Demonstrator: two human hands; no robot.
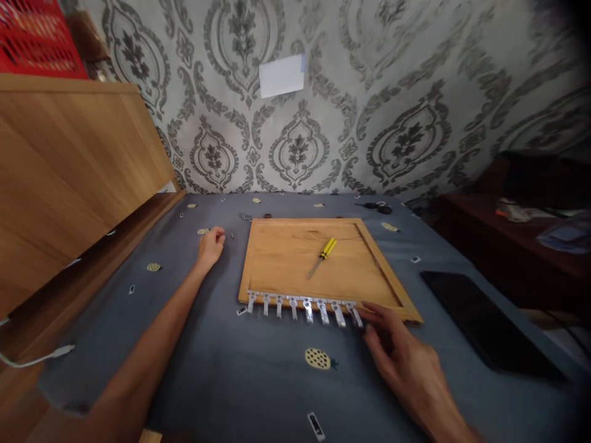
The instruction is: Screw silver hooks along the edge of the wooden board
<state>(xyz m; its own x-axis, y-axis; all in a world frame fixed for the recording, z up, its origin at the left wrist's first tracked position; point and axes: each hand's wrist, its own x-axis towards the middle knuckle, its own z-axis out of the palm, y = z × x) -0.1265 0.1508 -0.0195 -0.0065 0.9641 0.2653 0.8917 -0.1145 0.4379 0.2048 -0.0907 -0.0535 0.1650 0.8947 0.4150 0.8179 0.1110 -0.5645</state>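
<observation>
A wooden framed board (277,252) lies flat on the grey-blue cloth. Along its near edge runs a row of several silver metal clips (308,311), their tabs hanging toward me. On the panel rests a screwdriver (322,258) with a yellow and black handle. My right hand (406,363) is at the board's near right corner, index finger by the last clip and thumb apart from it. Left of the board, my left hand (211,247) has curled fingers; what they hold, if anything, is hidden. Just beside it lies a tiny metallic piece (232,236).
A black flat slab (484,326) lies to the right. Dark scissors-like handles (379,208) sit at the back. A wooden cabinet (69,178) bounds the left side, with a red basket (39,40) on top. A white cable (46,355) lies at lower left.
</observation>
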